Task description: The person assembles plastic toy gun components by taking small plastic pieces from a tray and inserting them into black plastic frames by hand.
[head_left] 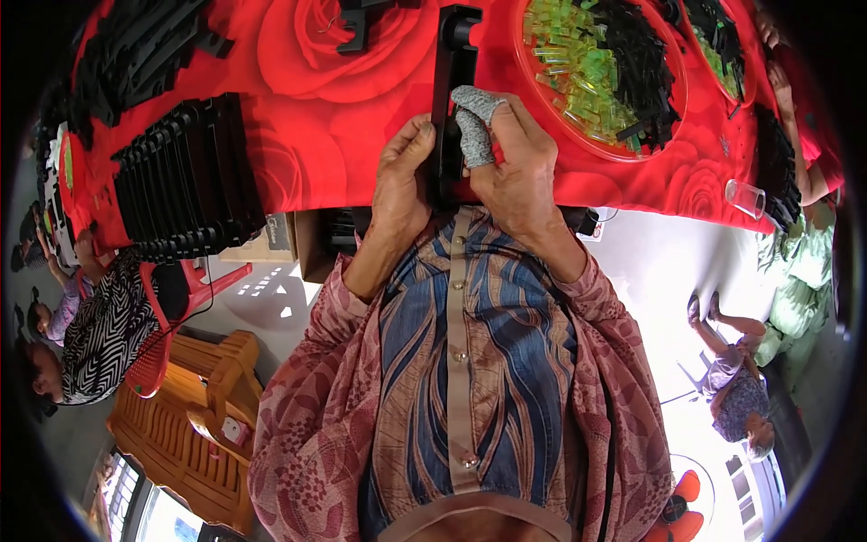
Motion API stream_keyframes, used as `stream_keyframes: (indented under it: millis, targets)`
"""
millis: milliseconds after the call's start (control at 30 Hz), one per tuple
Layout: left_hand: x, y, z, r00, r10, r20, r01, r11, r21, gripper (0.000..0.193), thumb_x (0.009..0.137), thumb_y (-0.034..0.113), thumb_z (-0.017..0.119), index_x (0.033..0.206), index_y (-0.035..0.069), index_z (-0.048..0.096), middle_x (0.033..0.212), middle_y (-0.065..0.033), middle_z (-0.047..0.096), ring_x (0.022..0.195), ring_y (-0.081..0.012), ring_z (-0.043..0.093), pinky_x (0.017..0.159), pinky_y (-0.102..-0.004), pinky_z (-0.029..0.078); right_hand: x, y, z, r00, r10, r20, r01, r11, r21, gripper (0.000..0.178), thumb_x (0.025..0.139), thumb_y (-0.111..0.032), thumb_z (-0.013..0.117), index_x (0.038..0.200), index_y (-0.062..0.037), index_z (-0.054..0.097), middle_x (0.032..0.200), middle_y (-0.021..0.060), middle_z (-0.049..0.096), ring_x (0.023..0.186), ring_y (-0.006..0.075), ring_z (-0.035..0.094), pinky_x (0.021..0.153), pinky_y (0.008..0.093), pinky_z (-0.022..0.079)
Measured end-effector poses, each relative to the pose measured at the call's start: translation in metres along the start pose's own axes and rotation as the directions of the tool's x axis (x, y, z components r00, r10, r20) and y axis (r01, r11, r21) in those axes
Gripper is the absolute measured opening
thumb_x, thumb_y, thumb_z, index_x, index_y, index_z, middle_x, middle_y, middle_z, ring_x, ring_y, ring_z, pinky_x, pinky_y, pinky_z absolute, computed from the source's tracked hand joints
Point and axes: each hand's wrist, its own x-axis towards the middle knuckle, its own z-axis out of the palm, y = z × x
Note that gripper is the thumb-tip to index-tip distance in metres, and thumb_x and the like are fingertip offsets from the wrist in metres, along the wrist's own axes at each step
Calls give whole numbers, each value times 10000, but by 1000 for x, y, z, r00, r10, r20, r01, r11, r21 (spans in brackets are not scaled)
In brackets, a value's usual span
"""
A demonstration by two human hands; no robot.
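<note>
One long black bar (pixel 442 90), with two hands at it: one left hand (pixel 405 176), one right hand (pixel 519 167). Right of the bar: two grey finger covers (pixel 476 140), two round trays (pixel 623 158), one clear cup (pixel 745 199). Left of it: one row of black strips (pixel 190 176), too tightly packed to count, one wooden seat (pixel 172 413), one red chair (pixel 149 370).

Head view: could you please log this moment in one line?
left hand: holds black bar; right hand: at bar; red tray: right of bar
</note>
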Motion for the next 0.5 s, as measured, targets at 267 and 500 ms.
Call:
stream_keyframes:
  millis: [267,500]
  targets:
    - [-2,1,5,997,35,-76,-31,998,55,212,1012,199,568,1128,33,628,993,-34,683,886,-120,647,802,-251,520,0,-8,-2,997,-44,58,52,989,-139,423,694,134,633,1113,85,618,958,226,618,809,394,633,694,394,537]
    - [-3,2,10,991,-3,-137,14,996,83,157,993,175,591,1047,40,648,954,-26,685,823,-115,640,751,-246,521,-3,-5,1,999,-32,25,35,987,-156,350,748,111,656,1094,75,622,912,212,614,788,398,625,662,416,521]
